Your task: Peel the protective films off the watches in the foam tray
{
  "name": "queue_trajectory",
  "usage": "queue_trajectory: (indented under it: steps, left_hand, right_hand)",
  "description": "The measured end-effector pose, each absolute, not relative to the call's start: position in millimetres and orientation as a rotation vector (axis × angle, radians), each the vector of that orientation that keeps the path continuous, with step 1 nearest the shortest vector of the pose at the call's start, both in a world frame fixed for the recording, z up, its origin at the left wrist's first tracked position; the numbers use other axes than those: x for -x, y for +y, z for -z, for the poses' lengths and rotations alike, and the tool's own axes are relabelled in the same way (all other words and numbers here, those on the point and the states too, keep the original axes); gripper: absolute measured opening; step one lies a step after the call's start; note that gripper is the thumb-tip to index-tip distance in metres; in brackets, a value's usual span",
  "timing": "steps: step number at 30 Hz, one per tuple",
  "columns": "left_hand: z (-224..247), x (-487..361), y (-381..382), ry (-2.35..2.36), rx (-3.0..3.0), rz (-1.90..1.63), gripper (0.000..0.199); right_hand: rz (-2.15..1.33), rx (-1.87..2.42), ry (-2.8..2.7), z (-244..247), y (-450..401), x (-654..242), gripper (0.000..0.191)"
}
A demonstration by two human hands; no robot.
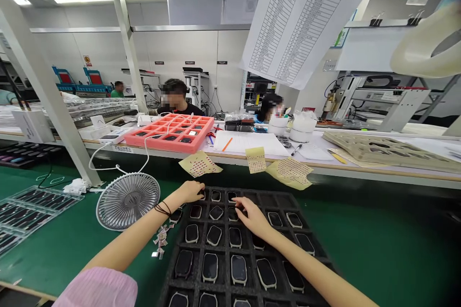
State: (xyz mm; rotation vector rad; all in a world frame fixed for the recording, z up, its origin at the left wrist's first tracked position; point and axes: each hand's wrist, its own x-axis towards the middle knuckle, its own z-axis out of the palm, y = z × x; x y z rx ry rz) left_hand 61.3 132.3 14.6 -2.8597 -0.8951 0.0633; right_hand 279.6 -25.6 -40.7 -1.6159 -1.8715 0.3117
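Note:
A black foam tray lies before me, its compartments holding several watch cases with dark screens and light frames. My left hand is at the tray's far left corner, fingers curled down over the corner compartment; what they grip is hidden. A watch case there is mostly covered by the fingertips. My right hand reaches over the third column, thumb and fingers apart. Its fingertips are at a watch case in the far row, with another watch case just below them. Whether they touch is unclear.
A white fan and small scattered tabs are left of the tray. Above is a shelf with a pink foam tray, papers and yellow sticker sheets. A printed sheet hangs overhead. Two people sit beyond the shelf, another farther back.

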Motion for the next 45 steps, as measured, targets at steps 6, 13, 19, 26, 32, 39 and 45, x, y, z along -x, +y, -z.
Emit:
queue_trajectory:
  steps: [6, 13, 19, 26, 32, 39, 45]
  left_hand:
    - [-16, -59, 136, -0.899, 2.877, -0.243, 0.035]
    - [-11, -70, 141, -0.745, 2.879, -0.364, 0.030]
    - [-11, -72, 147, -0.686, 2.885, -0.371, 0.028]
    - [-13, -69, 151, -0.641, 2.914, -0.360, 0.031]
    - [-13, -70, 152, -0.630, 2.921, -0.363, 0.030]
    - [-13, -68, 149, -0.646, 2.927, -0.356, 0.032]
    - [-13, -67, 144, -0.664, 2.918, -0.343, 0.032]
  right_hand:
    - [-0.345, 1.955, -1.847, 25, 20, -270, 0.049]
    - [-0.394, 2.281, -1.832, 16, 42, -252, 0.053]
    - [-0.372, 2.304, -1.832, 18, 42, -257, 0.051]
    - [-0.367, 2.239, -1.810, 24, 42, -262, 0.056]
    - [-0.370, 2.160, -1.817, 30, 39, -268, 0.054]
    - [-0.458, 2.173, -1.834, 32, 42, -272, 0.055]
    - [-0.503, 2.260, -1.854, 26, 52, -269, 0.062]
